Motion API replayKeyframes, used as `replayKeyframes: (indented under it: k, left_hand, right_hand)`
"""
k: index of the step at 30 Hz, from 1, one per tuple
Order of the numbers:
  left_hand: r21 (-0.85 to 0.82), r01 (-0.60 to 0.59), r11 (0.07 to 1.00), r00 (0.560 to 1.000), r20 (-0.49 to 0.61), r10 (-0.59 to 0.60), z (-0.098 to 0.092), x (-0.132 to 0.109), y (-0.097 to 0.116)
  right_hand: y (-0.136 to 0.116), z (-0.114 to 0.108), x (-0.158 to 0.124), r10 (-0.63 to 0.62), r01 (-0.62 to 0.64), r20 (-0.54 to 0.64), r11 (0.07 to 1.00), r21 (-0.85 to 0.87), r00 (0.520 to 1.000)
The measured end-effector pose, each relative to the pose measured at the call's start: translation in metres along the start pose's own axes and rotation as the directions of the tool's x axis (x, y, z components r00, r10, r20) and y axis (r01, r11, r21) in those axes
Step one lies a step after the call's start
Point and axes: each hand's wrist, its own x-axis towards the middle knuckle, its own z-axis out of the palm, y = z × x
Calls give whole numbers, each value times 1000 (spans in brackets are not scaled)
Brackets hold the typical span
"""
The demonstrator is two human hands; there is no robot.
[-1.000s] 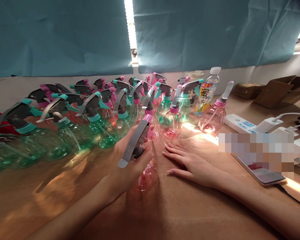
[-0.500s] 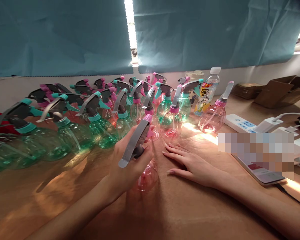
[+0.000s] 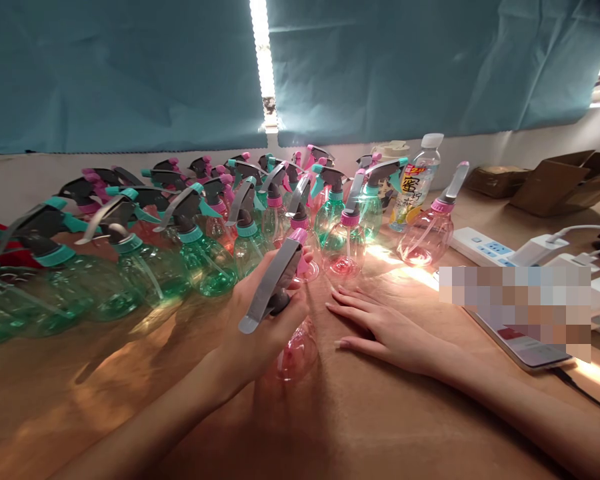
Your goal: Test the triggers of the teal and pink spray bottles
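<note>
My left hand (image 3: pixel 260 320) is wrapped round the neck and grey trigger head of a pink spray bottle (image 3: pixel 296 350) that stands on the brown table (image 3: pixel 360 420). Its long grey trigger (image 3: pixel 270 287) sticks up and toward me. My right hand (image 3: pixel 380 327) lies flat on the table just right of that bottle, fingers stretched out and holding nothing. Behind both hands stand several rows of green and pink spray bottles (image 3: pixel 200 260), with one pink bottle (image 3: pixel 425 237) apart at the right.
A labelled drink bottle (image 3: pixel 413 183) stands at the back. White power strips (image 3: pixel 485 247) with plugs and cables lie at the right, next to a phone (image 3: pixel 523 347). Cardboard boxes (image 3: pixel 565 180) sit far right. A blue curtain (image 3: pixel 130 67) hangs behind the table.
</note>
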Motion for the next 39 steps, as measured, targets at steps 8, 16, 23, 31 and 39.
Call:
replayKeyframes:
  k: [8, 16, 23, 31, 39]
  left_hand:
    - [-19, -2, 1000, 1000, 7, 2, -1, 1, 2]
    - [-29, 42, 999, 998, 41, -41, -3, 3, 5]
    - [5, 64, 998, 995, 74, -64, -6, 5, 9]
    - [-64, 76, 995, 995, 75, -71, -6, 4, 8]
    - [-40, 74, 996, 997, 25, -73, -4, 0, 4]
  right_hand:
    - [0, 0, -1, -4, 4, -2, 1000, 2, 1000]
    - [0, 1, 0, 0, 0, -12, 1000, 25, 1000]
    - [0, 1, 1, 3, -3, -12, 1000, 29, 1000]
    - [1, 0, -1, 13, -13, -2, 1000, 27, 1000]
    - [0, 0, 0, 2, -1, -4, 1000, 23, 1000]
